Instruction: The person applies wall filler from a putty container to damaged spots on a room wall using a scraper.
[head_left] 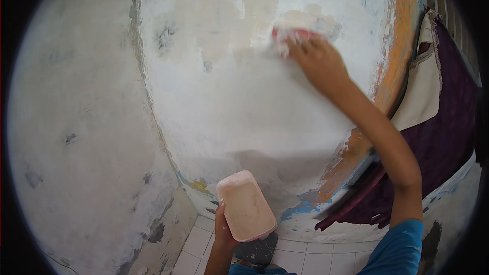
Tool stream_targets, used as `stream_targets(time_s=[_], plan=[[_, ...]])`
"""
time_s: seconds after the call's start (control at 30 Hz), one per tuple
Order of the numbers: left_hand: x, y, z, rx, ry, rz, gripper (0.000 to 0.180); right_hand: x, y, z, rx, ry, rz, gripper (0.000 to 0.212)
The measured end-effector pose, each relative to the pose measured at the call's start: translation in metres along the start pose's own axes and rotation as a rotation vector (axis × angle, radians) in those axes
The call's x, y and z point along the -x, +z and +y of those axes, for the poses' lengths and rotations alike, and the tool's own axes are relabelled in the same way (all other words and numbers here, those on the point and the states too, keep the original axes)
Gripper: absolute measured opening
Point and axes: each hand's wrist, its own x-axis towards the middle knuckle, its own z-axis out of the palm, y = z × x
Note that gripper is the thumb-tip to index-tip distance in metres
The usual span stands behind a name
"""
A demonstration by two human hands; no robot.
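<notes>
My right hand (pixel 317 58) is raised against the white wall (pixel 254 97), closed round a red putty scraper (pixel 295 35). Motion blurs both the hand and the tool, and the scraper's edge is hard to make out. Beige-grey damp patches (pixel 219 25) spread over the wall to the left of the scraper. Low in front of me, my left hand (pixel 224 226) grips the side of a pinkish rectangular tub (pixel 248 208). Pale putty coats its inside, and its open top faces me.
A rough wall corner (pixel 140 56) divides off a patchy grey wall (pixel 76 97) at left. On the right, an orange strip of bare paint (pixel 400 35) borders a hanging purple curtain (pixel 443 102) with a cream cloth (pixel 423 91). White floor tiles (pixel 290 259) and a dark grey object (pixel 257 249) lie below.
</notes>
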Motion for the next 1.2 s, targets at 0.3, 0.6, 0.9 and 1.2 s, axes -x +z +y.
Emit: stream_targets(time_s=[0.3,0.6,0.9,1.2], plan=[[0.003,-0.004,0.008,-0.04,-0.037,0.01,0.062,0.035,-0.04,0.008,-0.186,0.135,-0.005,0.035],[-0.002,-0.029,-0.006,-0.018,-0.003,0.064,0.058,0.129,-0.014,-0.044,-0.052,-0.097,-0.122,0.045],[-0.001,-0.008,0.0,-0.006,-0.081,-0.012,0.054,0.054,-0.052,0.035,0.045,0.202,0.045,0.045],[0.004,-0.007,-0.004,0.011,-0.034,0.019,0.054,0.094,-0.061,-0.021,-0.555,0.345,-0.3,0.034]])
